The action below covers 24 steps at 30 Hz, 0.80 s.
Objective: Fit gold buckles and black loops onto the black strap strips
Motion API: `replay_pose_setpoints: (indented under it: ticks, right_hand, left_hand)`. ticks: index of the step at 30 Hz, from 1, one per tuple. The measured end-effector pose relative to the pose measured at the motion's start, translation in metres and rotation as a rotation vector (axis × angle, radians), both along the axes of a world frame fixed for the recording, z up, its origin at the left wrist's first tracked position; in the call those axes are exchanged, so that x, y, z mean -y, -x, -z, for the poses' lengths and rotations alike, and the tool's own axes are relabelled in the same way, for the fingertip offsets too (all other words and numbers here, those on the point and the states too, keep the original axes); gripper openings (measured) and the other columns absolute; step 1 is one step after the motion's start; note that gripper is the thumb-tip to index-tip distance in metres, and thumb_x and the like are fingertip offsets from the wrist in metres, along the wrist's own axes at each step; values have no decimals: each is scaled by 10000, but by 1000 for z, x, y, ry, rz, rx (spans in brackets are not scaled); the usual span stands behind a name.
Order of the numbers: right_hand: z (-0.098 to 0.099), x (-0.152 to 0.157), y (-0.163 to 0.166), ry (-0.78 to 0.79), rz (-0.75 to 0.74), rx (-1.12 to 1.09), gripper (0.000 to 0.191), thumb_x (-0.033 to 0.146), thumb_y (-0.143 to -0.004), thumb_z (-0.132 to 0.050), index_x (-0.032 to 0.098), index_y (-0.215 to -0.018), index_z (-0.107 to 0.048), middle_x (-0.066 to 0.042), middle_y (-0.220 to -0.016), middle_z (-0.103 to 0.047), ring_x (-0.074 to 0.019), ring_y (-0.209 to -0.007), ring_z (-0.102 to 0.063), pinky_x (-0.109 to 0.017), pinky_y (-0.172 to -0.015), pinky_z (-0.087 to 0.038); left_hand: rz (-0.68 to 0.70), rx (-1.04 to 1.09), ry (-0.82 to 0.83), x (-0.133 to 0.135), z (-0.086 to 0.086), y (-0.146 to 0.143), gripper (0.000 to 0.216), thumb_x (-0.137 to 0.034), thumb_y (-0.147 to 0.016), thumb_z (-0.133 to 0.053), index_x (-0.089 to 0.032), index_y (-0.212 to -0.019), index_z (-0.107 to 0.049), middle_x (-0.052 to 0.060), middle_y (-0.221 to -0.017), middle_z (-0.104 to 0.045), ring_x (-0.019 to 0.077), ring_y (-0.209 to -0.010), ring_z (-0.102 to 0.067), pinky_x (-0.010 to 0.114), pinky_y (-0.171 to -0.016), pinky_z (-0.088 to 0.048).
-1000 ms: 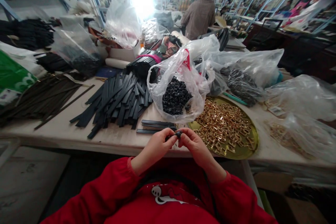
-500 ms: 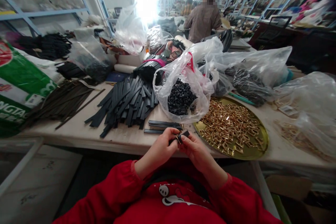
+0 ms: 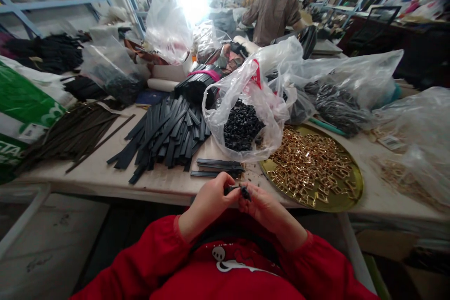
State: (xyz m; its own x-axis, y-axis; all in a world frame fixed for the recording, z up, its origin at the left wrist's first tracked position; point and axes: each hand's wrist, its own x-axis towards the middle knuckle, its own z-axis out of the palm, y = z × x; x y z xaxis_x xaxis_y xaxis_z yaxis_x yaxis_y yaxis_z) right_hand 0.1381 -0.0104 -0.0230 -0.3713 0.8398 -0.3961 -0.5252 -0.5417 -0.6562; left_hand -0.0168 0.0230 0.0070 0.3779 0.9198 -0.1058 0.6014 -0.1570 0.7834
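Observation:
Close to the table's front edge, my left hand (image 3: 213, 199) pinches a black strap (image 3: 231, 190) between thumb and fingers. My right hand (image 3: 267, 208) meets it from the other side, its fingers closed on the strap's dark, bunched end; small details there are hidden. Just beyond my hands lie several finished-looking black straps (image 3: 218, 166) with gold glints at their right ends. Small black loops (image 3: 242, 126) fill an open clear plastic bag (image 3: 220, 136). To the right, a round gold tray (image 3: 356, 201) holds many gold rectangular buckles (image 3: 312, 164).
Loose black strips (image 3: 165, 136) are heaped left of the bag, with brown strips (image 3: 77, 131) farther left. A green-and-white sack (image 3: 31, 108) stands at the left edge. Plastic bags (image 3: 351, 89) crowd the back and right. Another person (image 3: 274, 14) stands beyond the table.
The strap's end between my hands has turned and folded down, and my right fingers have shifted around it. The view has tilted slightly.

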Motion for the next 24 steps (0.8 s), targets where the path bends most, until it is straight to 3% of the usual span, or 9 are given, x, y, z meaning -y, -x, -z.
replay_pose_setpoints:
  ticks: [5, 12, 16, 19, 24]
  right_hand:
    - [3, -2, -5, -60, 40, 123, 303, 415, -672, -685, 176, -693, -499, 36, -647, -510, -78, -573, -471, -205, -555, -393]
    - [9, -11, -5, -399, 303, 770, 281, 389, -732, -611, 208, -684, -401, 67, -543, -451, -87, -486, -450, -221, -491, -367]
    - [5, -13, -6, -417, 186, 721, 248, 371, -749, -569, 209, -902, -458, 74, -577, -478, -83, -467, -462, -207, -456, -358]
    - [-4, -10, -10, -403, 31, 662, 236, 398, -733, -590, 192, -787, -488, 74, -527, -467, -73, -457, -445, -192, -439, -337]
    - [-12, -5, -13, -261, -80, 478, 294, 426, -699, -630, 195, -738, -453, 75, -534, -490, -62, -433, -443, -183, -421, -365]
  left_hand:
    - [36, 52, 59, 0, 2, -1, 241, -389, -756, -537, -173, -842, -600, 24, -791, -647, 160, -708, -566, 257, -652, -421]
    - [-3, 328, 282, 0, -1, -6, 202, -234, -731, -537, -127, -888, -606, 40, -851, -669, 151, -779, -588, 242, -712, -450]
    - [-40, 371, 384, 0, 2, -6, 202, -189, -695, -540, -108, -871, -598, 37, -822, -661, 136, -739, -581, 235, -679, -449]
    - [-10, 382, 462, 1, 6, -3, 222, -189, -680, -552, -100, -876, -607, 29, -778, -648, 118, -675, -562, 222, -621, -436]
    - [-1, 498, 619, 7, 9, 1, 248, -194, -676, -585, -97, -904, -603, 32, -758, -645, 103, -628, -559, 218, -605, -431]
